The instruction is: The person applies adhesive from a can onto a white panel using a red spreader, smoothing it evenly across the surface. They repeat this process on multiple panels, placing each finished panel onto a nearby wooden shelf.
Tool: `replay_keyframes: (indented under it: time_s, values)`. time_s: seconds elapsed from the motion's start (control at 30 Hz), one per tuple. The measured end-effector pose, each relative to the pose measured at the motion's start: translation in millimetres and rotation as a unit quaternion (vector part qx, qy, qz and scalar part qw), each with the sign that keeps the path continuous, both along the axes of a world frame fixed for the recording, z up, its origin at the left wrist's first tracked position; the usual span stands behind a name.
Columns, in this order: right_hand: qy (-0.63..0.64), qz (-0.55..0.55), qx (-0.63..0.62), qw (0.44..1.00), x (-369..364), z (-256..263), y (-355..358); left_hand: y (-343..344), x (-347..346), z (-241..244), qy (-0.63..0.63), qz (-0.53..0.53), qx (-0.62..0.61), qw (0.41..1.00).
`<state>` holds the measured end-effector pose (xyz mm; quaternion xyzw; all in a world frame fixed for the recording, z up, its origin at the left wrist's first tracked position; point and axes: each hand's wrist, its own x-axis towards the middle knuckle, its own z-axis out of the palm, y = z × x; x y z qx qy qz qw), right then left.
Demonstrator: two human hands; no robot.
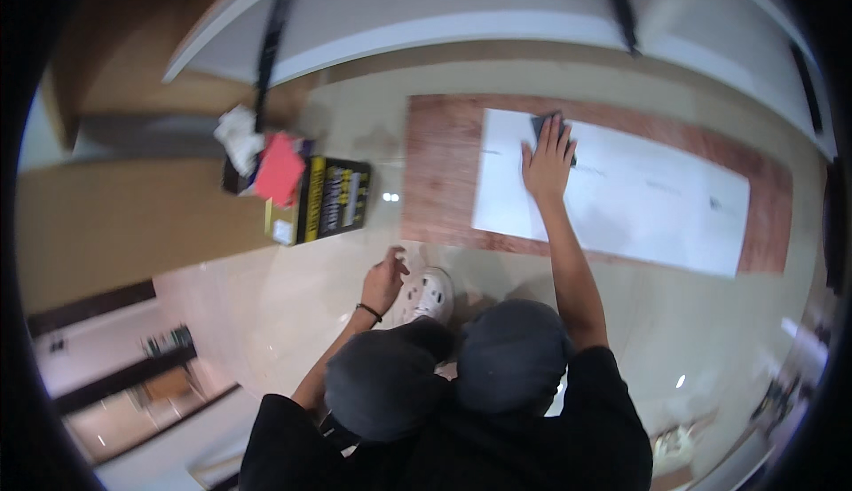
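Observation:
My right hand (549,162) lies flat with its fingers over a small dark flat piece (540,125), pressed on a long white sheet (632,205) that bears faint print. The sheet rests on a reddish wood-grain board (439,178) on the floor, and some of the board shows around it. Near my left shoe, my left hand (386,278) hangs in the air with its fingers loosely curled and nothing in it. A dark band circles that wrist.
Left of the board stand a black and yellow box (339,198), a red cloth (281,168) and a crumpled white cloth (238,138). A white shelf or tabletop edge (426,32) with dark supports arches over the far side. My white clog (434,295) is close to the board's near edge.

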<state>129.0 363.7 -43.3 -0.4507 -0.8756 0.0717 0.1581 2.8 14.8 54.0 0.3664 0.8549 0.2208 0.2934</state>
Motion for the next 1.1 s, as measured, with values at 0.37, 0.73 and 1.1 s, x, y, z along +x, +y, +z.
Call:
replay_keyframes:
  time_s: [0.37,0.73,1.1]
  values:
    - [-0.328,0.541,-0.284,0.720,103.6,58.4,-169.8,-85.4,-51.9,-21.2,0.156,0.321,0.263,0.896]
    - [-0.016,0.597,0.082,0.798,-220.8,250.7,-164.4,-32.7,-137.3,-47.3,0.178,0.358,0.373,0.837]
    - [0.428,0.345,0.246,0.798,-127.2,365.9,-113.5,-8.6,-116.0,15.9,0.226,0.240,0.460,0.825]
